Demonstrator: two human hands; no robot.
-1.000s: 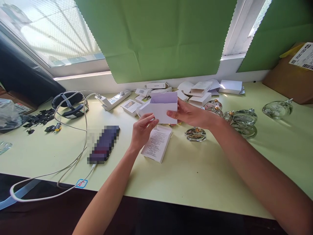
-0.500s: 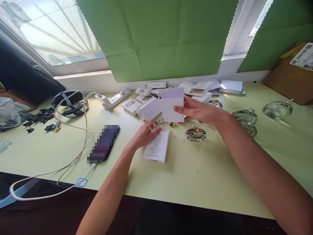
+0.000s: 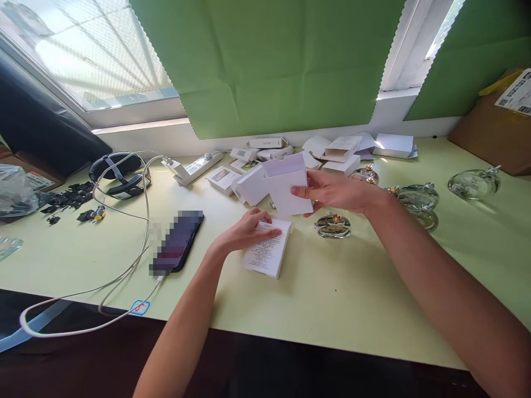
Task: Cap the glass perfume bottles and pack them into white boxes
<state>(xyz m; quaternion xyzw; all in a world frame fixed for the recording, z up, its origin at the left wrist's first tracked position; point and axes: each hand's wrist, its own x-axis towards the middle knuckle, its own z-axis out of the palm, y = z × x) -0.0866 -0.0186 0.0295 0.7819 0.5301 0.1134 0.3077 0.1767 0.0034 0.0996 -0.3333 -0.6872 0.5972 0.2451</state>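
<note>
Right hand [image 3: 334, 192] pinches white carton [image 3: 290, 190], mouth tilted up-far; left hand [image 3: 244, 231] lies unclenched on printed box [image 3: 267, 253], lengthwise near-far.

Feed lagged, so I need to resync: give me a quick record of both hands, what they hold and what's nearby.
left: left hand fingertips resting on printed box, which lies flat on table
right: right hand grip shut on white carton, held above table
nearby: glass bottle right of printed box; phone left of it, cable at its near end
</note>
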